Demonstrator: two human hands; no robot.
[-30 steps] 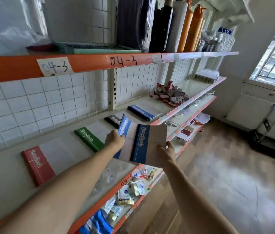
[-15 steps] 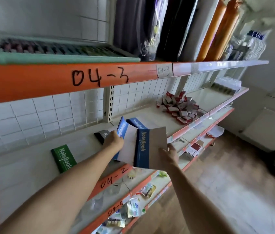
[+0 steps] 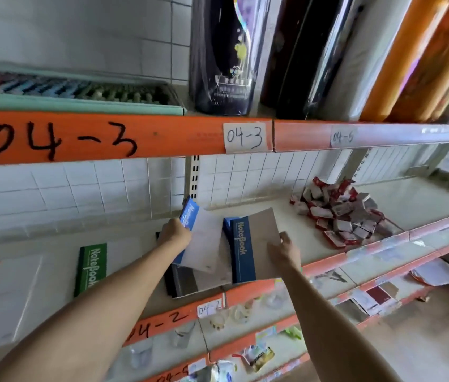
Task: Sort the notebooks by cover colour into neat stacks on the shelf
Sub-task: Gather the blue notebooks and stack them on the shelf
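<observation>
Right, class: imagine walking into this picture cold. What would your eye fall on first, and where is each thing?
First, the two hands at centre: the left hand holds a light-blue notebook tilted up, and the right hand holds a dark-blue notebook beside it, over the shelf. Next, the orange shelf edge above, marked 04-3 in black. Then the heap of red-and-white packets to the right on the same shelf.

1. Two long arms are showing, and both are bare all the way down, with no sleeves in sight.
2. The left hand [image 3: 175,234] is wearing no glove, ring or watch.
3. The right hand [image 3: 285,250] is wearing no glove, and its wrist is showing no band.
</observation>
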